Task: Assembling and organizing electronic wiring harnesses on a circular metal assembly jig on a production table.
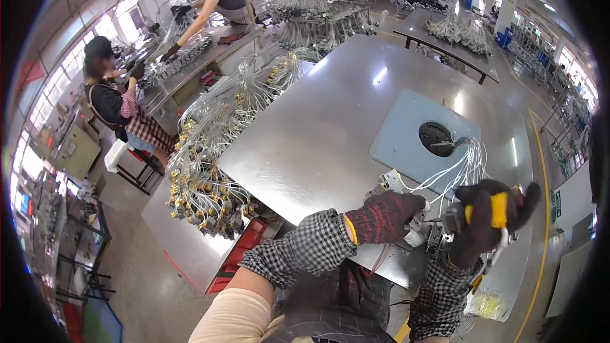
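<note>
A small metal part [415, 237] is pinched by the left fingers [414, 202], a yellow-and-black tool [499, 210] is gripped by the right fingers [484, 208], and work seems unfinished, white wires [469, 164] being fanned beyond both.

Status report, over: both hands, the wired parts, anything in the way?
Left hand at small metal parts, grip unclear. Right hand around a yellow-and-black object. White wires trail over blue-grey plate, near both hands; possible hindrance.
</note>
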The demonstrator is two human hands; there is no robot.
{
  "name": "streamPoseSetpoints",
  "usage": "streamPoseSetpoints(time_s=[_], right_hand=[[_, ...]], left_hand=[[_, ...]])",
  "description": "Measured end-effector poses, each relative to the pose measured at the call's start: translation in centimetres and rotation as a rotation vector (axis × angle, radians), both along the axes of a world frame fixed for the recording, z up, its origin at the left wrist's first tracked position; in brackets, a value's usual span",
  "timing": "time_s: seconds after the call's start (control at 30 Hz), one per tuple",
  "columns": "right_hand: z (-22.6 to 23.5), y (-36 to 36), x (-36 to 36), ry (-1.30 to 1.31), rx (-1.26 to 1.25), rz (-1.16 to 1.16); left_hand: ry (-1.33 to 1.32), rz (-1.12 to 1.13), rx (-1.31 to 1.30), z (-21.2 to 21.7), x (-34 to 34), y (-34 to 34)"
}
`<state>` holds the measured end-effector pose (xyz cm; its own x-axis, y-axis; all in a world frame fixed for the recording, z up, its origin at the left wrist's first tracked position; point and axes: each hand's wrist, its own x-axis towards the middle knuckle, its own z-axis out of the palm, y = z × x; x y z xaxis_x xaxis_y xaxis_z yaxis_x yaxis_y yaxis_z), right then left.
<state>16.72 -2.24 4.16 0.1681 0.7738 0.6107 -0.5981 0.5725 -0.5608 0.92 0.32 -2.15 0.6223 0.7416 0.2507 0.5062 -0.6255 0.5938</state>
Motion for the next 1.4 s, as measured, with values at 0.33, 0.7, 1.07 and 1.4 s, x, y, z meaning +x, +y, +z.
streamPoseSetpoints(time_s=[0.33,0.7,1.07,1.4], right_hand=[[1.6,-0.3,-2.2,-0.207,-0.094,-0.693],[0.7,-1.4,-1.6,-0.519,-0.046,-0.646],[-0.6,-1.5,-1.3,-0.633,-0.027,-0.667],[-2.6,0.2,-1.7,-0.267,0.063,-0.511]], left_hand=[[-0.104,-0.026,0.045,-1.4,-0.6,1.3],[0.012,0.044,-0.144,1.6,-0.7,-0.1],[0.025,0.017,-0.124,0.8,-0.4,0.4],[0.317,0.239,-0.184,1.7,-3.9,6.7]])
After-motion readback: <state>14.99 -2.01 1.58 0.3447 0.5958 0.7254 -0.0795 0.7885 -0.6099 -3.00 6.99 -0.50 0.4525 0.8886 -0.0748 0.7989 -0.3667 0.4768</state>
